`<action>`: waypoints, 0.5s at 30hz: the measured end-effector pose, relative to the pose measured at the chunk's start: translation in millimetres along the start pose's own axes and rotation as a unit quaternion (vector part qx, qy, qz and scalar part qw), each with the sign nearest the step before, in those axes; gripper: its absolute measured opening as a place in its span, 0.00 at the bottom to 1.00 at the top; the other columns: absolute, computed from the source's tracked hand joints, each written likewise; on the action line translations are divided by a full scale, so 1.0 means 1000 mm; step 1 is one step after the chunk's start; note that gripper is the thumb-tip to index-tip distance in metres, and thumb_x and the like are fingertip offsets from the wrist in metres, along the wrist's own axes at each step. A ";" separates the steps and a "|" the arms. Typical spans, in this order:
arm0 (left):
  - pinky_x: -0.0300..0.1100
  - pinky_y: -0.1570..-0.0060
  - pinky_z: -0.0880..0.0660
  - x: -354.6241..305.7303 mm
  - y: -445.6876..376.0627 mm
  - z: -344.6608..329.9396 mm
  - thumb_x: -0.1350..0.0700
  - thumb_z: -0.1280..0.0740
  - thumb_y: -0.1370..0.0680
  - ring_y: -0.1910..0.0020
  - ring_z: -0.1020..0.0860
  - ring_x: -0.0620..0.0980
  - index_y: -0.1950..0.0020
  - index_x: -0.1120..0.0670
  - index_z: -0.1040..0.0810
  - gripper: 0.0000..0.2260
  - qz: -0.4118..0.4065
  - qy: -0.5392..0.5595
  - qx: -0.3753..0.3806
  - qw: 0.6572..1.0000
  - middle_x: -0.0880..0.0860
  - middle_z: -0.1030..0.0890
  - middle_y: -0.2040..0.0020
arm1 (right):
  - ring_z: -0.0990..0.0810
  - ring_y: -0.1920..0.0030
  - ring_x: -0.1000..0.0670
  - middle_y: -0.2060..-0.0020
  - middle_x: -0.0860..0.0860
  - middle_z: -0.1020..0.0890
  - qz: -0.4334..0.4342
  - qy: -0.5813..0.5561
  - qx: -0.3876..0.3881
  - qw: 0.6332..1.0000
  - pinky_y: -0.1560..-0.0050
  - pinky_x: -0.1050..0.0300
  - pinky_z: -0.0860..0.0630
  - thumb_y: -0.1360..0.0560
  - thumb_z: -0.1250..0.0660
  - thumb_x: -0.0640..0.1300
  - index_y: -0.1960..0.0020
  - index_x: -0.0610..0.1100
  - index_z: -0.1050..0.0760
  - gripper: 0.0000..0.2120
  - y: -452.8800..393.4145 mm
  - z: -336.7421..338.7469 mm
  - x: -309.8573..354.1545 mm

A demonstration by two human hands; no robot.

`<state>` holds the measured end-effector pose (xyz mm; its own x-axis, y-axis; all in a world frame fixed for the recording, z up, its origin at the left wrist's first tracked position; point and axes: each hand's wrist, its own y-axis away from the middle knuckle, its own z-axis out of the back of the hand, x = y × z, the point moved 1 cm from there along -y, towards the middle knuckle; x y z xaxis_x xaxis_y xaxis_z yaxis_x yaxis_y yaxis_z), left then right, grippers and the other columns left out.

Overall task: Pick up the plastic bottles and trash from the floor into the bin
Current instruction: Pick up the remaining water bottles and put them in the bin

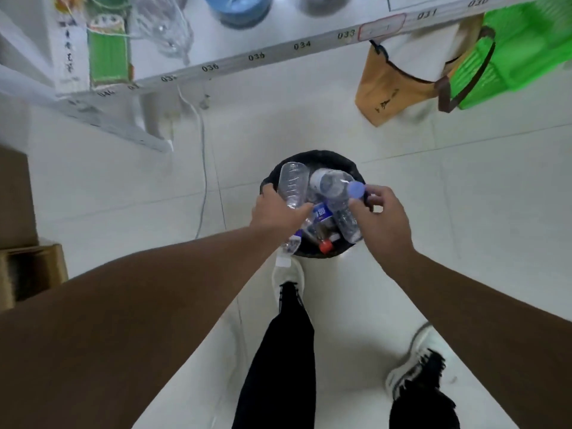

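We see the black bin (312, 157) at frame centre on the floor (433, 196), its near rim partly hidden by both hands. Contents deep inside are hard to make out: a blue-labelled item and a red cap (325, 246) show, the rest is a blur. We count two clear bottles on top. The capless bottle (292, 184) sits at the bin's left, long axis running up-down in the frame, and the left hand (278, 212) has its grip closed around its lower part. The blue-capped bottle (335, 196) lies tilted, with a blue cap (356, 190) at frame right of it and its body running down into the bin. The right hand (383, 218) has its grip pinched at that cap. A shelf edge with number tags (301, 44), upper frame, is blurred. Two shoes show at bottom.
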<state>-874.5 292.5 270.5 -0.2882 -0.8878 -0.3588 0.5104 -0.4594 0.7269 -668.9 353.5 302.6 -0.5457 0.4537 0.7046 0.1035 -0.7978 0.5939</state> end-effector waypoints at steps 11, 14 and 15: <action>0.60 0.29 0.25 0.020 0.024 0.034 0.39 0.31 0.24 0.27 0.27 0.60 0.16 0.52 0.36 0.39 -0.054 -0.095 0.029 0.994 0.56 0.27 0.24 | 0.17 0.49 0.52 0.37 0.52 0.25 -0.092 0.103 -0.020 0.990 0.49 0.56 0.25 0.23 0.26 0.58 0.30 0.55 0.23 0.23 0.051 0.035 -0.055; 0.60 0.33 0.21 0.007 0.037 0.047 0.38 0.31 0.26 0.31 0.23 0.58 0.18 0.51 0.34 0.38 -0.081 -0.100 0.038 0.991 0.55 0.24 0.28 | 0.17 0.44 0.50 0.34 0.51 0.25 -0.099 0.097 -0.029 0.990 0.41 0.50 0.25 0.22 0.27 0.58 0.28 0.55 0.24 0.24 0.060 0.064 -0.062; 0.59 0.36 0.19 0.002 0.042 0.048 0.39 0.31 0.25 0.33 0.21 0.59 0.20 0.50 0.32 0.36 -0.093 -0.104 0.042 0.989 0.54 0.23 0.31 | 0.17 0.42 0.49 0.34 0.50 0.25 -0.103 0.092 -0.036 0.990 0.40 0.50 0.25 0.22 0.27 0.58 0.28 0.55 0.24 0.25 0.066 0.074 -0.068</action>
<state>-892.1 272.9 328.8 -0.5364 -0.7591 -0.3688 0.3660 -0.6030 0.7088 -564.0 299.4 322.6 -0.6919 0.5355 0.4842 -0.0821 -0.7247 0.6841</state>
